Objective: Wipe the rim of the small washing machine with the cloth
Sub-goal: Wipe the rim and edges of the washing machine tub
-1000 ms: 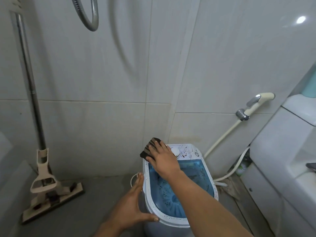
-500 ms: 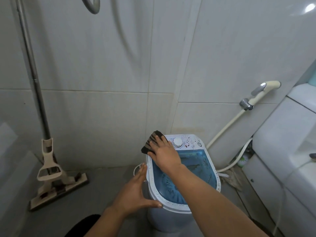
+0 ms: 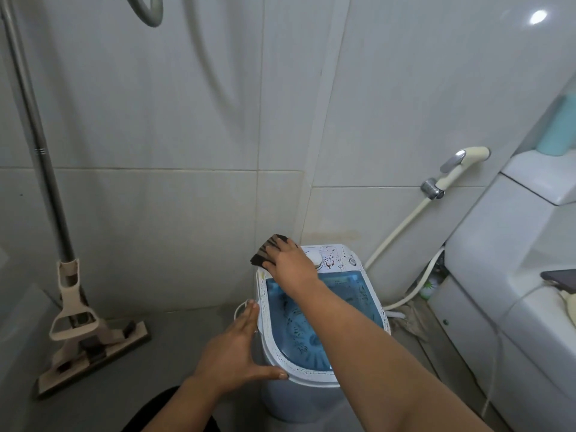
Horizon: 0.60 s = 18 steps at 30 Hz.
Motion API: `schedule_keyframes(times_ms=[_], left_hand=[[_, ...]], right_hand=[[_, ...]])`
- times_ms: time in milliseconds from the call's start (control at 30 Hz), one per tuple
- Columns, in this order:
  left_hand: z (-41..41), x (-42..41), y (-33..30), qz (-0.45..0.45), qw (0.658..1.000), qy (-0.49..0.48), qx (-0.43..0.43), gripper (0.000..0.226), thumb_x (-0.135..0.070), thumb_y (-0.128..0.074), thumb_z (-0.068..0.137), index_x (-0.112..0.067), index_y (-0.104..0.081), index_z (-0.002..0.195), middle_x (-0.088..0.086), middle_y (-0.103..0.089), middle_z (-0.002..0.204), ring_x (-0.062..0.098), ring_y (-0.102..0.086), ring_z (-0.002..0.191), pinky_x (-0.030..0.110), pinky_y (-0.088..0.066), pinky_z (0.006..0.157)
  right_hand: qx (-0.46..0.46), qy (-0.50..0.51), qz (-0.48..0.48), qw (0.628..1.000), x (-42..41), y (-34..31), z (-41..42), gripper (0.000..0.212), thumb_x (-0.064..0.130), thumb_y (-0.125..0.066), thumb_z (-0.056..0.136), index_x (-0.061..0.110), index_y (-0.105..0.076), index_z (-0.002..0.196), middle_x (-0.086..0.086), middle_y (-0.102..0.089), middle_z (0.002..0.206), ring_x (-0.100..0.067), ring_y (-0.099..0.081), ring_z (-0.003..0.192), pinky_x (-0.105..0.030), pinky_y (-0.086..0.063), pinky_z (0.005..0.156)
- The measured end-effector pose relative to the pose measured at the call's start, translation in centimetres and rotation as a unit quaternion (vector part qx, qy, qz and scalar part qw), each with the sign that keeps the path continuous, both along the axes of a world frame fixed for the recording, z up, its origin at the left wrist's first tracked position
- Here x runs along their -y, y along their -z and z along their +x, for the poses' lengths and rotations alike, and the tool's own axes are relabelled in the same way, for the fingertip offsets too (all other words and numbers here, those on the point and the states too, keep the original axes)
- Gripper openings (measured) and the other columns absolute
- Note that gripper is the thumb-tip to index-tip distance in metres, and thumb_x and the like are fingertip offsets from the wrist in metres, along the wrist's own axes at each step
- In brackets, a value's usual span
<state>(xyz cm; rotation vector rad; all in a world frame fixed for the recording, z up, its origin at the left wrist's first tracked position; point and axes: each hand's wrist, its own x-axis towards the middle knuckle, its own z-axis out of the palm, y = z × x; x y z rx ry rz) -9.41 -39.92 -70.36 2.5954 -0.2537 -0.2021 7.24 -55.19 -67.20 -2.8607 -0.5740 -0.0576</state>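
- Left hand [image 3: 232, 353]: nearest the camera, spread flat with fingers extended, braced against the left outer side of the small washing machine [image 3: 311, 391]. Thumb lies along the near-left curve of the rim [image 3: 265, 341]; nothing is gripped.
- Small washing machine: white tub body standing on the grey floor [image 3: 140, 397], with a translucent blue lid [image 3: 352, 294] inside the rim. The near edge of the rim is rounded; the far edge is squared off by a white control panel [image 3: 335, 259].
- Right hand [image 3: 291, 263]: forearm crosses diagonally over the lid from the near right. The palm presses down on the cloth [image 3: 268, 251], fingers flattened over it.
- Cloth: dark, striped, sitting on the machine's far-left corner, where rim meets control panel. Its outer part overhangs the corner to the left.
- Clearance left of the machine: open floor out to a mop [image 3: 78, 313], well apart, leaning on the tiled wall [image 3: 156, 213].
- Clearance right of the machine: tight. A white hose [image 3: 402, 226] runs down beside it, and a toilet [image 3: 498, 275] stands near.
- Clearance behind the machine: the far edge stands close to the wall corner; I cannot tell whether it touches.
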Motion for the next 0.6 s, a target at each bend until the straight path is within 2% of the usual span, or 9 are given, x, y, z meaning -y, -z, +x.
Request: schedule_keyframes(times_ms=[100,367,500,600], left_hand=[[0.0,0.0,-0.1,0.007,1.0,-0.001,0.003,0.151,-0.104,-0.056,0.046,-0.031,0.009,0.161,-0.021,0.013,0.166,0.001,-0.011,0.153,0.032,-0.036,0.117],[0.1,0.1,-0.7,0.045,0.999,0.011,-0.005,0.152,-0.105,-0.051,0.047,-0.026,0.01,0.161,-0.015,0.012,0.168,0.004,-0.006,0.155,0.032,-0.035,0.117],[0.2,0.2,-1.3,0.078,0.997,0.021,-0.014,0.153,-0.107,-0.046,0.047,-0.024,0.012,0.16,-0.013,0.015,0.168,0.005,0.0,0.155,0.033,-0.035,0.118],[0.5,0.2,-1.5,0.091,0.995,0.029,-0.016,0.154,-0.108,-0.044,0.046,-0.021,0.012,0.16,-0.011,0.013,0.168,0.006,0.003,0.155,0.035,-0.034,0.12]], right_hand=[[-0.006,-0.014,0.001,1.0,0.0,0.7,-1.1,0.041,0.033,-0.052,0.102,0.015,-0.057,0.139,-0.011,-0.036,0.161,-0.037,-0.029,0.147,-0.053,-0.031,0.116],[-0.006,-0.025,0.015,1.0,0.6,1.7,-4.8,0.045,0.036,-0.047,0.105,0.017,-0.052,0.145,-0.009,-0.035,0.162,-0.034,-0.025,0.152,-0.048,-0.024,0.123],[-0.016,0.028,0.025,0.999,1.9,0.7,-4.3,0.049,0.036,-0.042,0.107,0.019,-0.04,0.153,-0.011,-0.026,0.166,-0.033,-0.019,0.154,-0.045,-0.018,0.126],[-0.018,0.049,0.007,0.999,2.2,0.2,-3.0,0.051,0.037,-0.04,0.108,0.017,-0.036,0.155,-0.013,-0.024,0.166,-0.033,-0.019,0.154,-0.045,-0.02,0.126]])
